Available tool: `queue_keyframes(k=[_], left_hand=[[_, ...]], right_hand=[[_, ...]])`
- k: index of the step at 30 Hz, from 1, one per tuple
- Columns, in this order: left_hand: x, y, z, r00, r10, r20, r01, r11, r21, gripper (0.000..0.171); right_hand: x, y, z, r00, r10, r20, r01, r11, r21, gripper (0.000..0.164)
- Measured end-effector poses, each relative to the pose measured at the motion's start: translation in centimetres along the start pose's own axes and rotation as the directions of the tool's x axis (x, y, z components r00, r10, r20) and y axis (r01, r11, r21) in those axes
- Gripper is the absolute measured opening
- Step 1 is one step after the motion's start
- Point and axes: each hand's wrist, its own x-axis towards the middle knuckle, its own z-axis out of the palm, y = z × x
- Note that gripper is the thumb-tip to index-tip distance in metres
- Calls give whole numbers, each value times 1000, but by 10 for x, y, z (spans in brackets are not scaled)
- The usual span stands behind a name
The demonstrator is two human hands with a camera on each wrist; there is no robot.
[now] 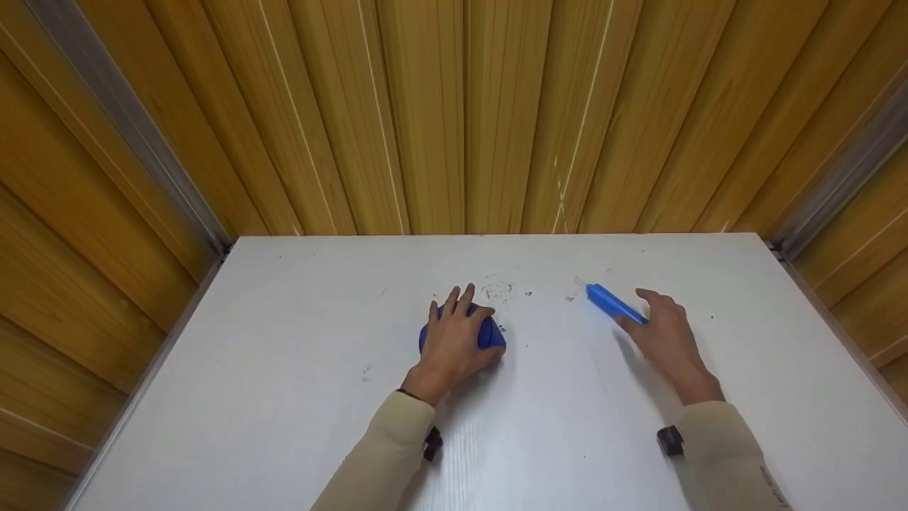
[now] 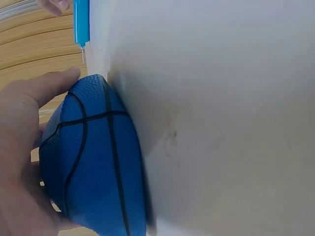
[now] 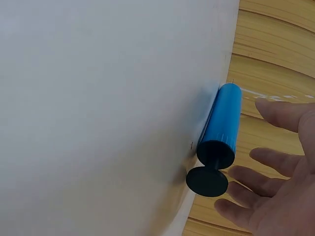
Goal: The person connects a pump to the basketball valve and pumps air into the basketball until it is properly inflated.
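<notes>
A blue basketball [image 1: 491, 333] with black seam lines sits on the white table, looking partly flattened in the left wrist view [image 2: 98, 162]. My left hand [image 1: 452, 344] grips it from above, with the fingers spread over its top and the thumb at its side. To the right lies a blue hand pump [image 1: 614, 304], a thin needle at its far end. Its black handle [image 3: 207, 181] shows at the near end in the right wrist view. My right hand [image 1: 665, 341] hovers beside the pump, fingers apart and loosely bent, with nothing held.
The white table [image 1: 284, 369] bears small dark scuffs [image 1: 498, 291] behind the ball. Wood-patterned panels [image 1: 425, 121] rise behind the table's far edge and at both sides.
</notes>
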Motion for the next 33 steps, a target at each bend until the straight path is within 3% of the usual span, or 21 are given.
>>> queue_keyframes(k=[3,11,16,26,33], left_hand=[[1,0,2,1000,-4,-10,4,1000,-8,68],[2,0,9,1000,-6,-29,7,999,43,88],[1,-1,10,999,8,-45,-6,999,49,85],[-2,-6,9,994,40,-102,-39,999,9,75],[-5,-13,6,986,42,-161,-55,995,-81,72]], right_hand=[[-1,2,1,1000,-1,4,1,1000,1,66],[0,4,-1,997,53,56,-53,999,-8,61],[-2,7,-2,995,66,78,-66,998,-3,52],[-1,10,-2,997,61,39,-62,998,22,45],[-5,4,1,999,32,-30,-29,996,87,44]])
